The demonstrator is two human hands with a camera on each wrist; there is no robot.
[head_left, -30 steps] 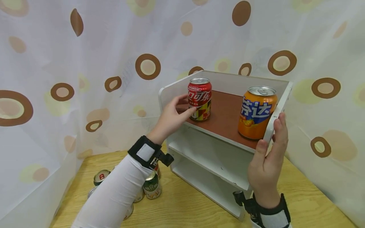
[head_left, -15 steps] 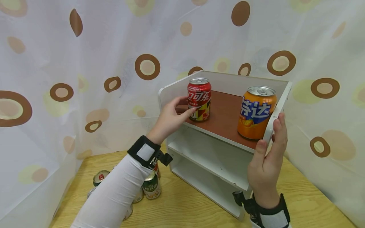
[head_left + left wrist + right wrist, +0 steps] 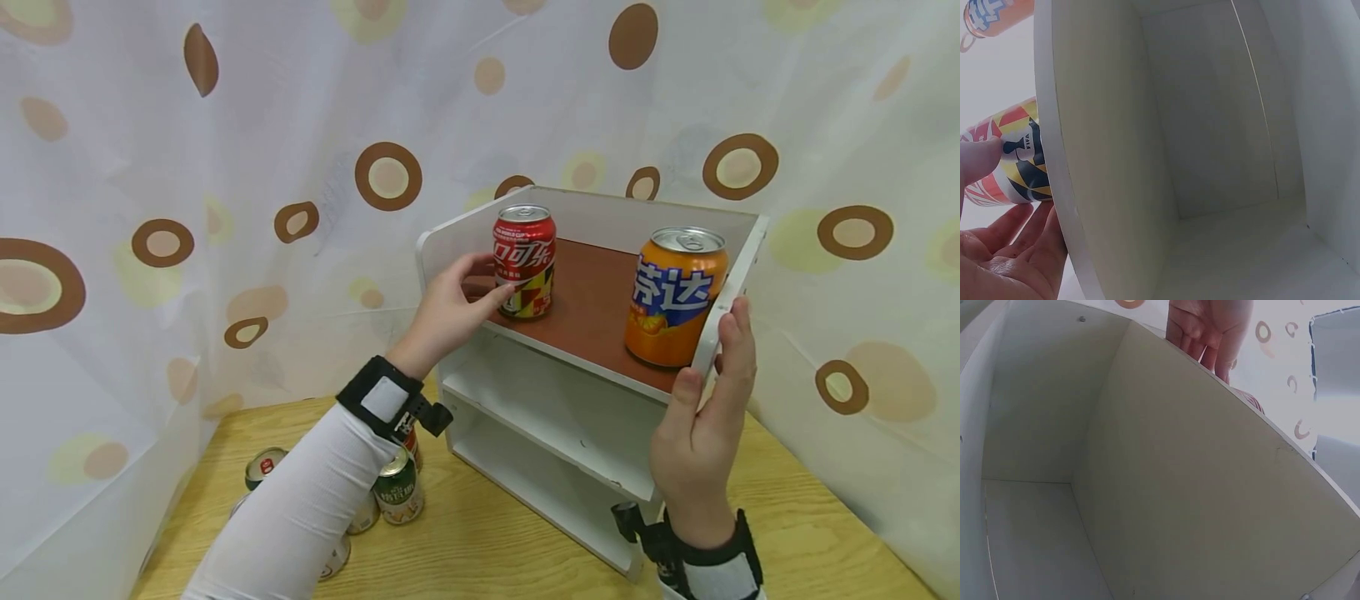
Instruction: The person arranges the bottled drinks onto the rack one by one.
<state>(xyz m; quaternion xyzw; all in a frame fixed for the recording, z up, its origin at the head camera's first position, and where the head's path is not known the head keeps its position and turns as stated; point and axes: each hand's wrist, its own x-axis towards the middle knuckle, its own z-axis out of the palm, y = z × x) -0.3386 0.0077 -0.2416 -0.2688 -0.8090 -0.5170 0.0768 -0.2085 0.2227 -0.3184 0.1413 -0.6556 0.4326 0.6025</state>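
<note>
A red cola can (image 3: 527, 265) with a yellow-and-black checked lower part stands upright on the brown top of a white shelf unit (image 3: 577, 354). My left hand (image 3: 453, 308) holds it from the left, thumb on its front and fingers around the far side. The left wrist view shows the thumb against the cola can (image 3: 1022, 147) at the shelf's front edge. At the right end of the top stands an orange soda can (image 3: 677, 304). Beside it my right hand (image 3: 705, 433) rests along the outside of the right side panel, its fingers extended upward.
Several more cans, among them a green one (image 3: 399, 492), stand on the wooden table (image 3: 465, 533) left of the shelf unit, partly behind the left sleeve. Below the brown top are two white compartments. A patterned curtain (image 3: 300, 125) hangs behind and at both sides.
</note>
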